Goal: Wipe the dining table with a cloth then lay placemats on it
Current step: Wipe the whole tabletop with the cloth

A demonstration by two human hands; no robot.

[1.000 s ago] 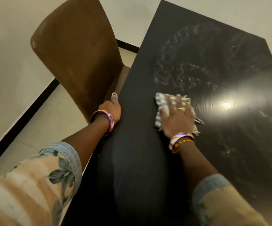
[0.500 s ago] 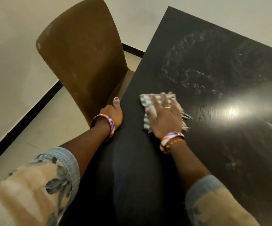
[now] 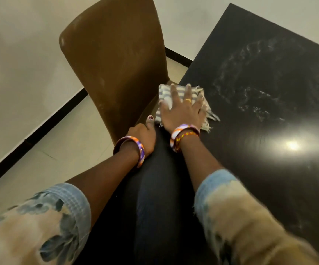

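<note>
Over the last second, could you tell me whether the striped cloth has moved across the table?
Yes. The cloth under the right hand has slid left toward the table edge by the brown chair.

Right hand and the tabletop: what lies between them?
The head view shows the striped cloth lying between the right hand and the dark table; spread fingers press it flat near the table's left edge.

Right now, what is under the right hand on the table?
The striped cloth lies under the right hand, flat fingers pressing it on the black table near its edge. The table surface beneath the cloth is covered.
</note>
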